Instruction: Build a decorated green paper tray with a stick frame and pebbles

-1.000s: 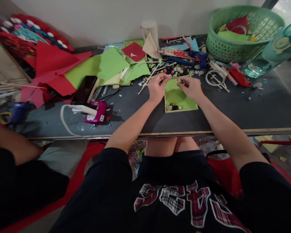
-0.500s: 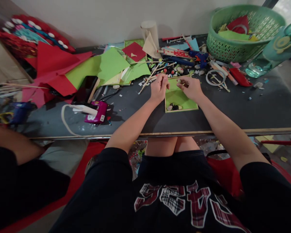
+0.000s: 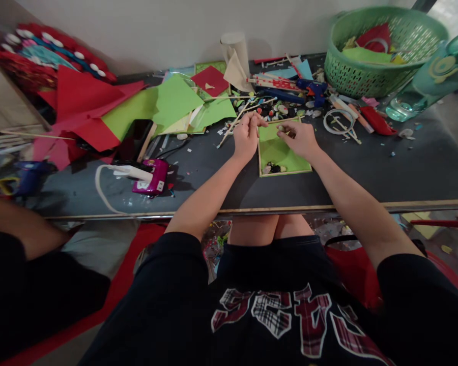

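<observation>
A small green paper panel point(image 3: 280, 152) framed with thin wooden sticks lies flat on the dark table point(image 3: 366, 173), with a few small beads and shells at its near edge. My left hand point(image 3: 246, 133) is beside the panel's left edge, its fingers curled and pinched together on something I cannot make out. My right hand point(image 3: 298, 138) rests on the panel's far right part, fingers pinched on a small pale piece that is too small to name.
Green and red paper sheets point(image 3: 168, 104) cover the table's left. A pink device point(image 3: 151, 176) with a white cord lies near the front left. A green basket point(image 3: 374, 48), a teal bottle point(image 3: 427, 76), a blue glue gun point(image 3: 309, 87), sticks and beads crowd the back. Another person's arm point(image 3: 19, 229) is at left.
My left hand has shifted slightly left and up, away from the panel's top edge. My right hand has moved a little down onto the green panel.
</observation>
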`<state>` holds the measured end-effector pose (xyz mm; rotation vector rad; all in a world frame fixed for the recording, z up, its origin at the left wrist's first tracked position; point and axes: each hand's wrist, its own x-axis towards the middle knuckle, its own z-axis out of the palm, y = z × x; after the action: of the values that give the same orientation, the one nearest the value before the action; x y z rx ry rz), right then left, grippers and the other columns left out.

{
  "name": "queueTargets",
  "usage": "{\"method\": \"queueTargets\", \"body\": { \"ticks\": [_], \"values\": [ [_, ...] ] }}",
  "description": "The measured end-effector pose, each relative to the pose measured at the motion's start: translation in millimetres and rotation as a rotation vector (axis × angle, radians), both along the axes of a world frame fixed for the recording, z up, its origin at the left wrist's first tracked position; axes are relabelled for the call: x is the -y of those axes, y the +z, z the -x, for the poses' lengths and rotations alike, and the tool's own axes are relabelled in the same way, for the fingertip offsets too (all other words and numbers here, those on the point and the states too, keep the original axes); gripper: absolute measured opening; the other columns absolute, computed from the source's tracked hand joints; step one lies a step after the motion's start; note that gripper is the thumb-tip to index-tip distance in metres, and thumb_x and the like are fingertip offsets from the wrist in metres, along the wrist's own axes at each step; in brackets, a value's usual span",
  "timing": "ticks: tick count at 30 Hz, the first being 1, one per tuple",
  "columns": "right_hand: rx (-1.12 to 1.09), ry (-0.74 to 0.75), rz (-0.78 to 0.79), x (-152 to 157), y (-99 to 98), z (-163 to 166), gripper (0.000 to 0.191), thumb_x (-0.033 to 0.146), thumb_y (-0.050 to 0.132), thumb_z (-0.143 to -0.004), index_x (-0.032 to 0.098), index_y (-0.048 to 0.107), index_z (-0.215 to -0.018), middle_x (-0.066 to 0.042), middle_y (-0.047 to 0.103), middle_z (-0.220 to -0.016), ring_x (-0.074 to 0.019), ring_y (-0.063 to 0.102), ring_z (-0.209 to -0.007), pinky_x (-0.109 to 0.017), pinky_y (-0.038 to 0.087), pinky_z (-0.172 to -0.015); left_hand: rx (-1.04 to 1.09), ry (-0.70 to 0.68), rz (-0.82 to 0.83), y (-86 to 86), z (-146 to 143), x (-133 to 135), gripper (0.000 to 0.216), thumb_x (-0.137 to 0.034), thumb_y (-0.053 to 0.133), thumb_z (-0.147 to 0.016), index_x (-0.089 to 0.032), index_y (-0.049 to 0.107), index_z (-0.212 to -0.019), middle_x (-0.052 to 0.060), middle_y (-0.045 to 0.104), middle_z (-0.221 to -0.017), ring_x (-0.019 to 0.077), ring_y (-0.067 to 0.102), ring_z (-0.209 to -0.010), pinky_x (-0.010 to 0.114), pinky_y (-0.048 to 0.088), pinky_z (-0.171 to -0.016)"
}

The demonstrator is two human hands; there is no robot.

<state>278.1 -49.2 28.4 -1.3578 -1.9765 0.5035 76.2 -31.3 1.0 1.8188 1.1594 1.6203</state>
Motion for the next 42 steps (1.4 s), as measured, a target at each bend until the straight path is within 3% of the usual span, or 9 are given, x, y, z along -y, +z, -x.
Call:
{"method": "queueTargets", "body": {
  "ticks": [4, 8, 12, 15, 18, 21, 24, 30, 42],
  "values": [
    [0.005, -0.005, -0.001, 0, 0.1, 0, 0.024, 0.028, 0.069, -0.090, 0.018, 0.080, -0.109, -0.008, 0.075, -0.093, -0.0187, 0.065, -0.073, -0.036, 0.053, -0.078, -0.012, -0.022, 0.013, 4.3, -1, 5, 0.072, -0.083, 0.027, -0.100, -0.026, 0.070, -0.092, 0.001, 0.071, -0.069, 0.0126, 0.062, -0.054, 0.027, 0.053, -0.057],
    [0.001, -0.004, 0.002, 0, -0.1, 0, 0.024, 0.028, 0.069, -0.091, 0.019, 0.079, -0.111, -0.008, 0.075, -0.096, -0.0189, 0.065, -0.075, -0.035, 0.052, -0.080, -0.132, 0.013, -0.026, 5.9, 4, 6, 0.067, -0.082, 0.046, -0.095, -0.025, 0.070, -0.071, 0.003, 0.068, -0.061, 0.0173, 0.066, -0.060, 0.033, 0.060, -0.068],
    [-0.027, -0.015, 0.010, 0, 1.1, -1, 0.022, 0.025, 0.072, -0.089, 0.019, 0.079, -0.109, -0.007, 0.075, -0.097, -0.0181, 0.065, -0.078, -0.035, 0.052, -0.081, -0.184, 0.075, -0.043, -5.6, 14, -9, 0.047, -0.069, 0.055, -0.099, -0.028, 0.079, -0.098, 0.008, 0.083, -0.103, 0.0277, 0.077, -0.105, 0.045, 0.061, -0.100],
    [-0.026, -0.033, 0.009, 1, 2.9, -2, 0.015, 0.023, 0.079, -0.083, 0.018, 0.080, -0.098, -0.006, 0.074, -0.089, -0.0173, 0.063, -0.074, -0.034, 0.052, -0.079, -0.194, 0.105, -0.056, -16.2, 25, -23, 0.032, -0.051, 0.056, -0.103, -0.033, 0.078, -0.116, 0.007, 0.076, -0.132, 0.0302, 0.064, -0.136, 0.052, 0.046, -0.123],
    [-0.029, -0.040, -0.031, 1, 4.5, -3, 0.013, 0.022, 0.081, -0.081, 0.019, 0.082, -0.093, -0.006, 0.075, -0.088, -0.0167, 0.060, -0.070, -0.034, 0.051, -0.077, -0.169, 0.184, -0.099, -20.3, 30, -29, 0.032, -0.043, 0.060, -0.101, -0.038, 0.073, -0.130, 0.007, 0.069, -0.145, 0.0302, 0.047, -0.153, 0.053, 0.041, -0.127],
    [-0.037, 0.003, -0.080, 3, 5.0, -4, 0.013, 0.025, 0.081, -0.082, 0.023, 0.084, -0.094, -0.006, 0.077, -0.096, -0.0171, 0.060, -0.071, -0.036, 0.052, -0.078, -0.181, 0.172, -0.147, -15.6, 25, -22, 0.034, -0.052, 0.061, -0.100, -0.035, 0.074, -0.127, 0.008, 0.073, -0.138, 0.0328, 0.057, -0.144, 0.055, 0.047, -0.119],
    [-0.040, 0.079, -0.137, 5, 4.9, -4, 0.013, 0.029, 0.076, -0.087, 0.026, 0.086, -0.094, -0.006, 0.077, -0.101, -0.0210, 0.067, -0.082, -0.038, 0.055, -0.083, -0.230, 0.006, -0.124, -5.8, 13, -9, 0.045, -0.067, 0.060, -0.098, -0.030, 0.079, -0.117, 0.008, 0.082, -0.114, 0.0295, 0.074, -0.116, 0.048, 0.056, -0.105],
    [-0.043, 0.072, -0.302, 8, 4.1, -7, 0.029, 0.045, 0.061, -0.099, 0.030, 0.087, -0.099, -0.007, 0.076, -0.108, -0.0256, 0.070, -0.104, -0.041, 0.056, -0.095, -0.264, -0.209, -0.046, 5.3, -2, 10, 0.059, -0.080, 0.061, -0.090, -0.026, 0.083, -0.101, 0.008, 0.083, -0.091, 0.0229, 0.076, -0.083, 0.035, 0.060, -0.074],
    [-0.030, 0.030, -0.188, 14, 12.1, 0, 0.038, 0.048, 0.063, -0.097, 0.030, 0.079, -0.126, -0.010, 0.073, -0.118, -0.0252, 0.070, -0.097, -0.043, 0.059, -0.090, -0.149, -0.142, 0.011, 4.4, -11, 14, 0.056, -0.075, 0.064, -0.091, -0.021, 0.077, -0.100, 0.009, 0.081, -0.098, 0.0178, 0.075, -0.085, 0.028, 0.057, -0.070]
  ]
}}
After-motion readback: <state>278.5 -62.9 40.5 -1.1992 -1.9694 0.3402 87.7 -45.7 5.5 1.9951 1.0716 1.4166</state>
